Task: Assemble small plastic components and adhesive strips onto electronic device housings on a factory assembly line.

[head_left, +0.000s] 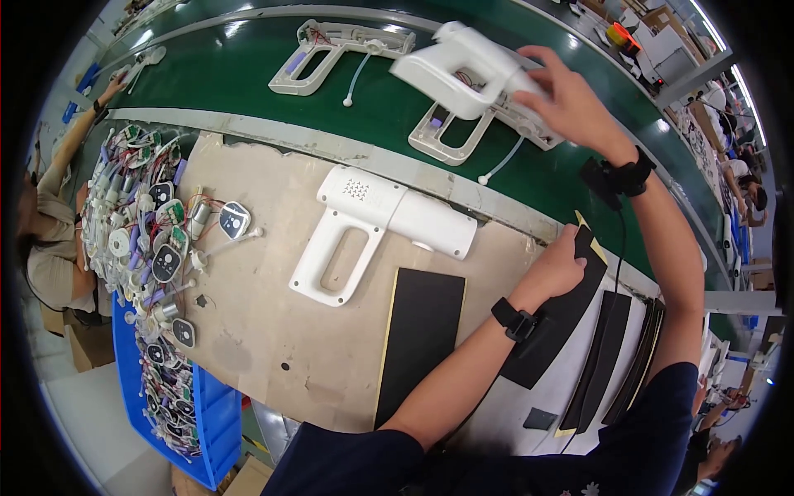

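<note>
My right hand reaches over the green belt, its fingers around the barrel end of a white gun-shaped plastic housing, slightly blurred. Beneath it lies an open housing half with wires and a thin tube, partly covered. My left hand is closed on the upper end of a black sheet with a yellow edge, right of the board. A second white gun-shaped housing rests on the tan board, handle toward me. Nearer me lies another black sheet, partly behind my left forearm.
Small parts with wires and grey panels are heaped at the left, above a blue bin. Another open housing half sits on the green belt. Black strips lie at the right. A co-worker's arm reaches in at far left.
</note>
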Tool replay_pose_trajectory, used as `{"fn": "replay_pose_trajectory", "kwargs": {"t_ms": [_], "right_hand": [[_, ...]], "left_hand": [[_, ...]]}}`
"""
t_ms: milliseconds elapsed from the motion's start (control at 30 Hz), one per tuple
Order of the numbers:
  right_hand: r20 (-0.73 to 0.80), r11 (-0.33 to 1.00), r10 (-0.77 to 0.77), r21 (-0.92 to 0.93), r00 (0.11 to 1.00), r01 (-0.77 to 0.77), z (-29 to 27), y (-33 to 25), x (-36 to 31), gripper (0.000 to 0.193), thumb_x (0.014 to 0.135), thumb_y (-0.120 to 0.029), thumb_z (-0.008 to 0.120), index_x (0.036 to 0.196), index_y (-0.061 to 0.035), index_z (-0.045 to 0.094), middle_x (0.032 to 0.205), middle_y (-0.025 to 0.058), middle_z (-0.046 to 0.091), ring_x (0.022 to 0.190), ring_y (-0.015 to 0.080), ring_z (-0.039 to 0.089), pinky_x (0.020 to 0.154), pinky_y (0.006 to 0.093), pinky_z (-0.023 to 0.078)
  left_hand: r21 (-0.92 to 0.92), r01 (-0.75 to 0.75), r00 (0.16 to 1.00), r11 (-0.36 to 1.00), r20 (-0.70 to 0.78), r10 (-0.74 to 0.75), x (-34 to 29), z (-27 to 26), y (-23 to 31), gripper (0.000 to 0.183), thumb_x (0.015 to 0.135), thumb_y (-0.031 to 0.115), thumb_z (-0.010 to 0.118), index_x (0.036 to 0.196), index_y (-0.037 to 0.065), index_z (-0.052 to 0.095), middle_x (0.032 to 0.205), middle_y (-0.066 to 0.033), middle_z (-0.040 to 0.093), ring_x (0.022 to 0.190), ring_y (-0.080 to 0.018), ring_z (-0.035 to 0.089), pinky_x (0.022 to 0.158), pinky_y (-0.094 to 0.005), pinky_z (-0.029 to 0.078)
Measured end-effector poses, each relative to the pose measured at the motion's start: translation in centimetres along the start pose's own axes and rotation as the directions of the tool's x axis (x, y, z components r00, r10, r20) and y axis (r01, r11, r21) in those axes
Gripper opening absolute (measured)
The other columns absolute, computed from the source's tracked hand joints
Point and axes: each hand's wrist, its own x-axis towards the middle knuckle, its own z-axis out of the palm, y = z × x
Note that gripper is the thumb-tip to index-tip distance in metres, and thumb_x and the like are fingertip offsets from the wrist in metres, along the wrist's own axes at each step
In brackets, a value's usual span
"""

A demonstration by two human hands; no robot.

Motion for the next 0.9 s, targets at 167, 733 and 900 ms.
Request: {"fn": "replay_pose_trajectory", "kwargs": {"t_ms": [167, 733, 900], "right_hand": [[-0.109, 0.972, -0.084, -0.229, 0.990, 0.057, -0.1, 3.7, -0.4, 0.054, 0.081, -0.016, 0.072, 0.124, -0.0068, 0.042, 0.102, 0.0275, 0.065, 0.093, 0.0483, 0.061, 0.084, 0.0474, 0.049], [0.077, 0.962, -0.044, -0.265, 0.996, 0.063, 2.2, 5.7, -2.1, 0.058, 0.085, -0.019, 0.069, 0.136, -0.0132, 0.042, 0.110, 0.0214, 0.064, 0.103, 0.0428, 0.060, 0.088, 0.0480, 0.046], [0.030, 0.947, -0.063, -0.315, 0.998, 0.069, 3.1, 7.6, -3.0, 0.063, 0.095, -0.028, 0.058, 0.151, -0.0184, 0.031, 0.126, 0.0181, 0.059, 0.120, 0.0328, 0.053, 0.101, 0.0402, 0.041]], "left_hand": [[0.016, -0.022, 0.999, 1.000, -0.033, 0.023, 0.0, 0.0, 0.5, 0.054, 0.086, 0.006, 0.058, 0.134, -0.005, 0.034, 0.117, -0.0329, 0.058, 0.113, -0.0459, 0.055, 0.095, -0.0457, 0.045], [0.012, -0.023, 0.998, 1.000, -0.051, 0.023, 0.0, 0.5, 0.3, 0.053, 0.085, 0.006, 0.058, 0.131, -0.006, 0.036, 0.114, -0.0332, 0.059, 0.110, -0.0464, 0.056, 0.094, -0.0454, 0.045], [0.035, -0.065, 0.994, 0.997, -0.081, 0.067, 0.0, 0.5, 0.1, 0.049, 0.085, 0.006, 0.058, 0.129, -0.003, 0.038, 0.113, -0.0319, 0.059, 0.111, -0.0468, 0.055, 0.094, -0.0465, 0.045]]}}
